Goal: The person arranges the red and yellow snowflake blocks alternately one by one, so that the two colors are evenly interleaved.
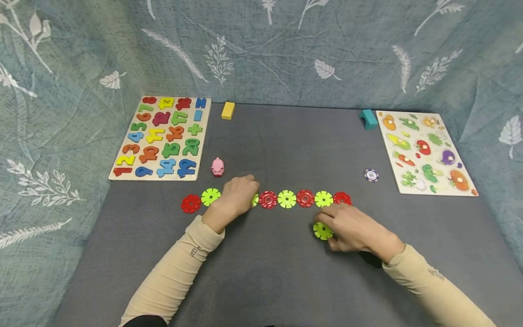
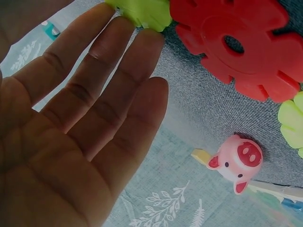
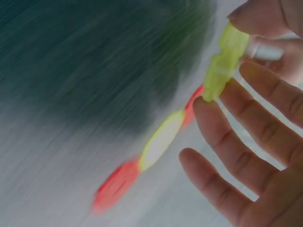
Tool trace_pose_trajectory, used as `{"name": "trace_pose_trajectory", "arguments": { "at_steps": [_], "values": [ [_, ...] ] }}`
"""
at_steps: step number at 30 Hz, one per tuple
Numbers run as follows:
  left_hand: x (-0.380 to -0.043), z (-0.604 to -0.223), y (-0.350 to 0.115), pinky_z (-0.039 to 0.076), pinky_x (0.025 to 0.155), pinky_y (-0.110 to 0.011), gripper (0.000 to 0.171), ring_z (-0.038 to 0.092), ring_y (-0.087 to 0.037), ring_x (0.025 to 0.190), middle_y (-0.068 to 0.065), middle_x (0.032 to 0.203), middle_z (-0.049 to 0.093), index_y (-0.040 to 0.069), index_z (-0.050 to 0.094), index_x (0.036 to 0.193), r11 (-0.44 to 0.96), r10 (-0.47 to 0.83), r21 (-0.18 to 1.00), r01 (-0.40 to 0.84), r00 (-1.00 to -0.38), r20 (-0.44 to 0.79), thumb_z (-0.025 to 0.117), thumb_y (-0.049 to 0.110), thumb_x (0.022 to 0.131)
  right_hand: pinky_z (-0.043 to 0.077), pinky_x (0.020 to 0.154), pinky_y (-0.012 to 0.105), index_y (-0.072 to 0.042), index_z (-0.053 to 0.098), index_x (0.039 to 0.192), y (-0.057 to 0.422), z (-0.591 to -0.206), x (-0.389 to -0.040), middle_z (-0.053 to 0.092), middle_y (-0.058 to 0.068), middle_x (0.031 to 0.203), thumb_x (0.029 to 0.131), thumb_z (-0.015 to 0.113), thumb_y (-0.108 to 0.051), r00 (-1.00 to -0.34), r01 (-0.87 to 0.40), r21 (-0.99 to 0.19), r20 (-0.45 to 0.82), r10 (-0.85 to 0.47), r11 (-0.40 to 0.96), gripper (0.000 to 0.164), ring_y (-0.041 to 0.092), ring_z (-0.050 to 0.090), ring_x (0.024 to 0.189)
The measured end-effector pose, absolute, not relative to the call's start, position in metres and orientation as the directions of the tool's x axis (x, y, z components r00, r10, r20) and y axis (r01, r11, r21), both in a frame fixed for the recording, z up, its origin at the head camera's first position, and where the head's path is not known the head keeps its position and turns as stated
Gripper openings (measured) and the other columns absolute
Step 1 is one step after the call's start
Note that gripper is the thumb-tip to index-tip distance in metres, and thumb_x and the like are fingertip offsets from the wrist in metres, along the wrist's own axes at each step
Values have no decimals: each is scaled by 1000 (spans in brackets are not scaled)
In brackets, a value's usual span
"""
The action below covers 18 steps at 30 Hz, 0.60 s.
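Observation:
A row of notched plastic snowflake discs, red and lime green in turn, crosses the middle of the table in the head view. My left hand (image 1: 234, 200) lies over the left part of the row and covers some of it. In the left wrist view its fairly straight fingertips touch a green disc (image 2: 144, 12), beside a red disc (image 2: 227, 45). Near the row's right end, my right hand (image 1: 351, 227) pinches a separate green disc (image 1: 323, 231) between thumb and fingers, on the near side of the red end disc (image 1: 342, 198). The right wrist view shows that held disc (image 3: 225, 61) edge-on.
A pink toy pig (image 1: 218, 167) stands behind the row's left part. Number puzzle board (image 1: 196, 170) at left, yellow block (image 1: 228, 110) beside it. At right are a vegetable puzzle board (image 1: 429, 190), a teal arch block (image 1: 369, 120) and a poker chip (image 1: 371, 175). Leaf-patterned cloth (image 1: 261, 59) hangs behind.

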<state>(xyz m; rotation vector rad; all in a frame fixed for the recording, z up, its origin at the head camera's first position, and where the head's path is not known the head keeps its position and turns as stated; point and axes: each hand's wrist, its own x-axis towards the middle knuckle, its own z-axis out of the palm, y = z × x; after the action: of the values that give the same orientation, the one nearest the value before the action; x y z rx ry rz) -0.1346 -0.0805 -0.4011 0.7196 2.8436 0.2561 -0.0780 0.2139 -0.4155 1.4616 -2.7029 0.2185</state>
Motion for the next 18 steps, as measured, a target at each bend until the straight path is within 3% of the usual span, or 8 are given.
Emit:
{"name": "trace_pose_trajectory", "arguments": {
  "at_steps": [6,18],
  "values": [
    [-134,-401,-81,53,60,-40,20,59,-24,70,-11,90,65,4,72,93,866,484,219,450,-864,-138,79,4,74,51,74,41,-9,66,102,260,-413,-83,64,0,92,56,78,-17,-678,-735,-75,80,-731,673,48,16,61,79],
    [-134,-401,-82,53,60,-40,19,57,-23,70,-11,89,65,4,72,93,860,492,237,453,-858,-146,79,4,75,50,67,40,-6,67,104,298,-403,-111,66,7,96,61,79,-8,-829,-547,-114,-64,-555,830,44,19,61,73]
  ]
}}
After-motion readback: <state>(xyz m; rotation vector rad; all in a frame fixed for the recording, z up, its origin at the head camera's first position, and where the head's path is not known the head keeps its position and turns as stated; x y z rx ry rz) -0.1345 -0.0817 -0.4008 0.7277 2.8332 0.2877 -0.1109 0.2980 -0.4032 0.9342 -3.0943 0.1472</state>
